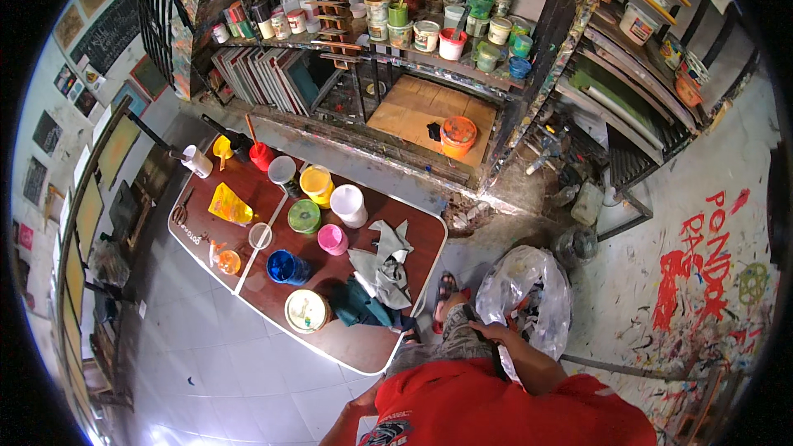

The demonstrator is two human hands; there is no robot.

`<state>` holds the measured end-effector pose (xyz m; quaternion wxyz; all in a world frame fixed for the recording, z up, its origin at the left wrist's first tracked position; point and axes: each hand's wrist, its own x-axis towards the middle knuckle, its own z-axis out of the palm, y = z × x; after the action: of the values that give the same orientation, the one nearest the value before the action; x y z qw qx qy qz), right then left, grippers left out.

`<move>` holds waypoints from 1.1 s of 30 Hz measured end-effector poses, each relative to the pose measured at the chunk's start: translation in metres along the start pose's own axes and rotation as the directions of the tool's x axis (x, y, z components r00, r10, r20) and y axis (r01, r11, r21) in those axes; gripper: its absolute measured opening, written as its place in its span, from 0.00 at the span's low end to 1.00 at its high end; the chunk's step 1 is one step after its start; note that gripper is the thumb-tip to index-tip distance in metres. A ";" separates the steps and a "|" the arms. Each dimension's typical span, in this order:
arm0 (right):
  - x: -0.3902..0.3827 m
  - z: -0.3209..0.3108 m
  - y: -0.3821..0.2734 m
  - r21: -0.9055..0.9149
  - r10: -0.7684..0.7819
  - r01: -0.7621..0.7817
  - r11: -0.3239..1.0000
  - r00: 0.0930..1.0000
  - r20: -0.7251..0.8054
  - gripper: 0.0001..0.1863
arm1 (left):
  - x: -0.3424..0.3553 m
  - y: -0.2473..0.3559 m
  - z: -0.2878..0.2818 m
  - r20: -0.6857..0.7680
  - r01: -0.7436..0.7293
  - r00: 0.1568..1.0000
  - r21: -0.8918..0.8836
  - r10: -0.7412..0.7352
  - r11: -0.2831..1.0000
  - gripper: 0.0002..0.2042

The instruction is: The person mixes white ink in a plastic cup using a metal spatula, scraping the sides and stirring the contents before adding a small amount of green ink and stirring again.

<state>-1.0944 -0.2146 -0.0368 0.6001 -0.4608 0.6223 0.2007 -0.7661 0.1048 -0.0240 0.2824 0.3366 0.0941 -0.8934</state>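
Note:
My right hand rests against the side of my patterned shorts, its visible fingers stretched out, beside a clear plastic bag filled with scraps. Low at the front, my left hand is close against my red shirt, its fingers hidden. Nearest to me on the brown folding table lie a dark green cloth and a grey cloth. Around them stand a white-lidded tub, a blue paint pot, a pink pot, a green-topped pot, a yellow pot and a white tub.
Toward the table's far left are scissors, a yellow pouch and a red pot with a stick. Shelves of paint tubs and leaning frames line the back. An orange bucket sits on a wooden board.

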 end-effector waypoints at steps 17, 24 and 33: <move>0.187 -0.366 -0.332 -0.779 -0.435 0.062 0.624 0.856 -0.279 0.27 | 0.154 0.120 0.067 -0.870 -0.255 0.483 -0.029 0.102 0.966 0.20; 0.214 -0.494 -0.529 -0.868 -0.780 0.064 0.493 0.474 -0.408 0.27 | 0.161 0.188 0.096 -0.938 -0.353 0.279 0.100 0.207 0.930 0.18; 0.377 -0.696 -0.692 -0.953 -0.901 -0.106 0.284 0.312 -0.303 0.31 | 0.175 0.031 0.179 -0.999 -0.148 0.022 0.025 0.029 0.989 0.16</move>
<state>-0.8678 -1.2412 -0.0394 -0.1007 -0.8911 0.4417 0.0259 -0.9542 -0.0616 -0.0025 0.2056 0.8561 0.2813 -0.3817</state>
